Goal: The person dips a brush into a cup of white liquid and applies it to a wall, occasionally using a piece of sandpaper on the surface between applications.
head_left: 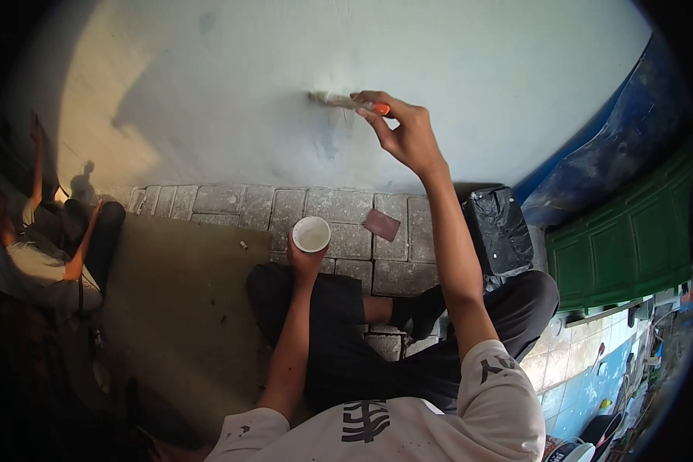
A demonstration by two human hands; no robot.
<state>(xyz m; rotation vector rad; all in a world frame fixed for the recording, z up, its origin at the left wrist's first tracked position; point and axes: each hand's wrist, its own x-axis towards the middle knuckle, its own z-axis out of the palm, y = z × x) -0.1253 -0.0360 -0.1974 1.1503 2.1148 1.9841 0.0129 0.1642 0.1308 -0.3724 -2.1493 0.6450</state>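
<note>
My right hand is closed around a paintbrush with an orange-tipped handle. The bristles point left and appear to touch the pale wall, near a darker, bluish-grey smudge. Lower down, my left hand grips a small white cup from below, its fingers partly hidden by it. Whitish contents show inside the cup, which I hold upright above the paving, away from the wall.
A reddish-brown flat piece lies on the grey paving blocks. A black plastic-wrapped bundle stands right, before a green panelled surface and blue sheeting. A brown mat lies left, where another person sits by the wall.
</note>
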